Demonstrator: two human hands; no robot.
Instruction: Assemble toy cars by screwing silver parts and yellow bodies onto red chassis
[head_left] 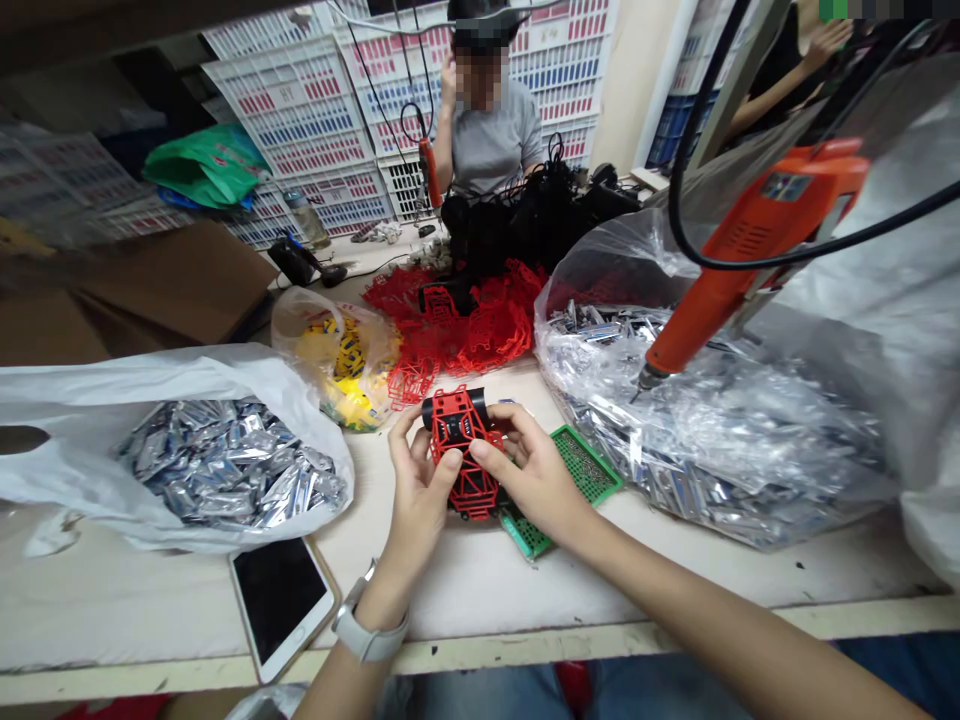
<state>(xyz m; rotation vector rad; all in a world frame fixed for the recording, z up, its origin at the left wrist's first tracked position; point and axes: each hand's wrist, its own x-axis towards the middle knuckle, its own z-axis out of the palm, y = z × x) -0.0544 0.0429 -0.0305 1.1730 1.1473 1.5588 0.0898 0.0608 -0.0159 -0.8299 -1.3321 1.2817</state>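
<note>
Both hands grip a toy car body (463, 455) with a red lattice frame and black parts, held above the table at its front middle. My left hand (421, 490) is closed on the left side, thumb on the red frame. My right hand (534, 475) is closed on the other side, its thumb also pressing the frame. Partly under my right hand lies a green perforated tray (581, 465) with small screws in it. Beyond the toy is a heap of red lattice frames (480, 330). An orange electric screwdriver (739, 255) hangs at the upper right, bit pointing down.
Left stands a white bag (307, 390) of silvery pieces; right, a large clear bag (810, 400) of similar pieces. A small bag (349, 370) holds yellow parts. A tablet (285, 605) lies at the front edge. A co-worker (487, 130) sits opposite behind black parts (517, 220).
</note>
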